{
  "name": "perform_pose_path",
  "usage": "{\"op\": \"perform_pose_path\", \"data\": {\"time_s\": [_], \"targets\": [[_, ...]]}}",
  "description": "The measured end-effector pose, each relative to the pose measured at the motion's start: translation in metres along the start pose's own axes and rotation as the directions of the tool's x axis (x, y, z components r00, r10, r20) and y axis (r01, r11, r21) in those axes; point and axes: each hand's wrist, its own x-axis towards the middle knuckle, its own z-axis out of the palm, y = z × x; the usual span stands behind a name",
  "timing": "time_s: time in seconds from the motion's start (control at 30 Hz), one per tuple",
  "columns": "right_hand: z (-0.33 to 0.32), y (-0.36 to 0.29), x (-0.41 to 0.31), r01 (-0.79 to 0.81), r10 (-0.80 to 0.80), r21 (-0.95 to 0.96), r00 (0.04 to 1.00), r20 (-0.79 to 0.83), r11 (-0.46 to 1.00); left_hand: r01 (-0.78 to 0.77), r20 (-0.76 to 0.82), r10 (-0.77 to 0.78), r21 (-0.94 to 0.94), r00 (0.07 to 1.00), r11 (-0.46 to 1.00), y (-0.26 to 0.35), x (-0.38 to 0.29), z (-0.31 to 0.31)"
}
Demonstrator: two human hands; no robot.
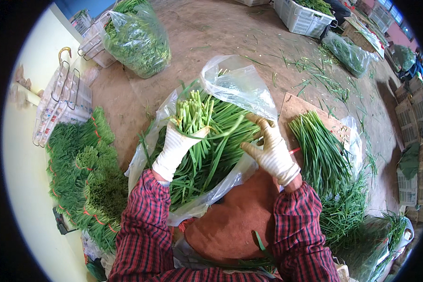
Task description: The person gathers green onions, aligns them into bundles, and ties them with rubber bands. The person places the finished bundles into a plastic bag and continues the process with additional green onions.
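A small bunch of garlic chives (190, 107), cut ends up, is clasped in my left hand (185, 135), which wears a white glove. One loose green leaf (227, 132) arches from that bunch toward the right. More chives (229, 114) lie under it in a large clear plastic bag (239, 83), its mouth spread wide. My right hand (269, 144), in a stained white glove, hovers at the bag's right side with thumb and fingers apart and nothing between them. Whether its fingertips touch the chives beneath cannot be told.
Right of the bag, a sheaf of chives (319, 151) lies on a wooden board (296, 105), with loose greens (342, 215) below. Banded bundles (81, 169) line the left wall. A full bag of greens (141, 42) and white crates (299, 19) stand farther off. Brown cloth (236, 218) covers my lap.
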Motion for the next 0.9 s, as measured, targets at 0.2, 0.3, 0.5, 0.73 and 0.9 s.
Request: {"op": "perform_pose_path", "data": {"time_s": [0.2,0.3,0.5,0.73,0.9], "targets": [[0.034,-0.012,0.001,-0.265,0.17,0.468,0.957,0.235,0.843,0.13,0.163,-0.121,-0.045,0.979,0.99,0.004,-0.003,0.003],[0.052,-0.011,0.007,-0.298,0.248,0.494,0.955,0.166,0.817,0.241,0.308,-0.124,-0.378,0.943,0.894,0.008,-0.009,0.001],[0.048,-0.018,0.007,0.207,-0.201,0.098,0.978,-0.063,0.974,0.357,0.44,-0.147,-0.444,0.886,0.822,-0.001,-0.009,0.004],[0.079,0.04,0.031,0.354,-0.377,-0.352,0.926,0.002,0.867,-0.197,0.182,0.177,0.099,0.967,0.975,0.003,-0.009,0.001],[0.1,0.063,0.031,0.132,-0.081,-0.43,0.988,0.135,0.893,-0.288,0.201,0.24,0.26,0.95,0.922,0.019,0.001,-0.021]]}}
